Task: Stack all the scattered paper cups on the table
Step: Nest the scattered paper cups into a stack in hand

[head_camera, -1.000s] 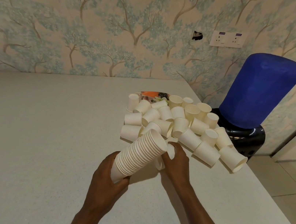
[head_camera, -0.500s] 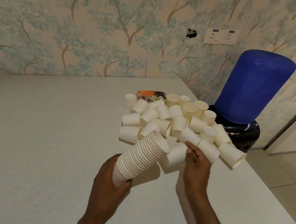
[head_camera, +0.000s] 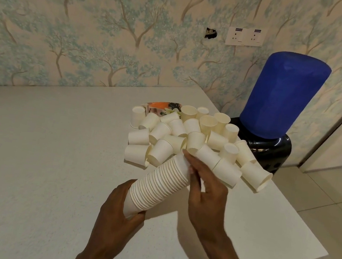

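A long stack of nested white paper cups [head_camera: 158, 185] is tilted up to the right above the table. My left hand [head_camera: 119, 208] grips its lower end. My right hand [head_camera: 205, 190] covers the stack's upper end, fingers curled around the topmost cup, pressing it into the stack. Beyond the hands lies a pile of several loose white paper cups [head_camera: 195, 137], some upright, some on their sides, one [head_camera: 254, 178] near the table's right edge.
The white table [head_camera: 40, 154] runs along a tree-patterned wall. A colourful wrapper [head_camera: 162, 107] lies behind the pile. A water dispenser with a blue-covered bottle [head_camera: 281, 99] stands right of the table. Tiled floor lies to the right.
My right hand picked a loose cup from the table in front of the pile, carried it up and left, and now has it on the top of the stack. The left hand keeps holding the stack.
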`<act>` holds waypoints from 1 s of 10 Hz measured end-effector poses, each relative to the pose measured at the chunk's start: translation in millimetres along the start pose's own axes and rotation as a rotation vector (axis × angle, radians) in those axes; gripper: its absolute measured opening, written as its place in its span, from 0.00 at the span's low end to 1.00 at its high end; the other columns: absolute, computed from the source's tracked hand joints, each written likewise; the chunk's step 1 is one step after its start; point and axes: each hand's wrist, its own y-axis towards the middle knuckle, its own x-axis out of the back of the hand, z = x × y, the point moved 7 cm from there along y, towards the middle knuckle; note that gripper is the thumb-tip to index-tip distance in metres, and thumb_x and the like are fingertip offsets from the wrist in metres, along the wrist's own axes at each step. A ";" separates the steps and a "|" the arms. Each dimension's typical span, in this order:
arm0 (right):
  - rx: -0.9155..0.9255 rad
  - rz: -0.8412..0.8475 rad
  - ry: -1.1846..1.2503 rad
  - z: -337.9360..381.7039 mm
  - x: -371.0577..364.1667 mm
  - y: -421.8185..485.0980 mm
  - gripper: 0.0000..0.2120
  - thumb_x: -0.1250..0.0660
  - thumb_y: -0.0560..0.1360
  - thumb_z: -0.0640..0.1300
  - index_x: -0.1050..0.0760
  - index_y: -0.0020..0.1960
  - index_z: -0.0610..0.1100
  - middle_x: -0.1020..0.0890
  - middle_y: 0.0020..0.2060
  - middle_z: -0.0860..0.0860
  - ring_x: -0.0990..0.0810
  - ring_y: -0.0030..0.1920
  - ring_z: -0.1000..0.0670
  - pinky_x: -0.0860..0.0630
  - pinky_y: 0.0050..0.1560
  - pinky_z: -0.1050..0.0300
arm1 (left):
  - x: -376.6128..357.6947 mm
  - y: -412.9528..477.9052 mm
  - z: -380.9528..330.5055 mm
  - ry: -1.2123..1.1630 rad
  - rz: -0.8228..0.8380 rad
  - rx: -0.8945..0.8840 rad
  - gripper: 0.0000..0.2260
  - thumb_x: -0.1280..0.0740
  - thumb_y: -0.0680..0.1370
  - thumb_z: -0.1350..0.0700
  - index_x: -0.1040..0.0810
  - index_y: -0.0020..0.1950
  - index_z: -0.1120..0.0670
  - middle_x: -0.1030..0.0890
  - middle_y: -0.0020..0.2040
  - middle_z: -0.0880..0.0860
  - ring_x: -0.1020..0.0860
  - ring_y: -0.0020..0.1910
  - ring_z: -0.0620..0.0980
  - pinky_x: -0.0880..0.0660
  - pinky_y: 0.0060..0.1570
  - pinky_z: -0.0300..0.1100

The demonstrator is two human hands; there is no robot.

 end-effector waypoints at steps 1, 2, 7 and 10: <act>-0.045 0.187 0.142 -12.2 -5.7 -10.2 0.18 0.40 0.83 0.39 0.27 0.72 0.44 0.23 0.69 0.56 0.27 0.71 0.56 0.29 0.69 0.63 | -16.1 0.1 -8.5 -0.159 0.026 0.105 0.26 0.49 0.86 0.51 0.49 0.80 0.64 0.43 0.79 0.60 0.42 0.78 0.57 0.52 0.75 0.45; -0.074 0.195 0.178 -28.5 6.2 -5.0 0.19 0.43 0.84 0.44 0.30 0.74 0.47 0.26 0.71 0.58 0.29 0.73 0.55 0.31 0.70 0.63 | -17.0 -9.8 -16.2 -0.108 -0.027 -0.098 0.25 0.49 0.86 0.52 0.49 0.80 0.63 0.43 0.79 0.60 0.42 0.78 0.56 0.53 0.75 0.43; -0.246 0.393 -0.882 -136.7 53.1 10.8 0.33 0.27 0.75 0.53 0.35 0.75 0.46 0.22 0.64 0.46 0.23 0.61 0.46 0.24 0.63 0.48 | -53.9 -85.6 -83.4 -0.027 -0.044 -0.913 0.27 0.33 0.80 0.53 0.39 0.77 0.47 0.32 0.73 0.41 0.33 0.71 0.36 0.40 0.69 0.25; -0.295 -0.019 -0.036 -91.9 101.4 53.8 0.28 0.32 0.79 0.45 0.36 0.75 0.60 0.33 0.72 0.55 0.28 0.67 0.56 0.24 0.51 0.72 | -77.3 -57.0 -85.2 -0.092 0.035 -0.570 0.31 0.27 0.76 0.62 0.37 0.76 0.61 0.29 0.71 0.56 0.29 0.68 0.52 0.39 0.64 0.31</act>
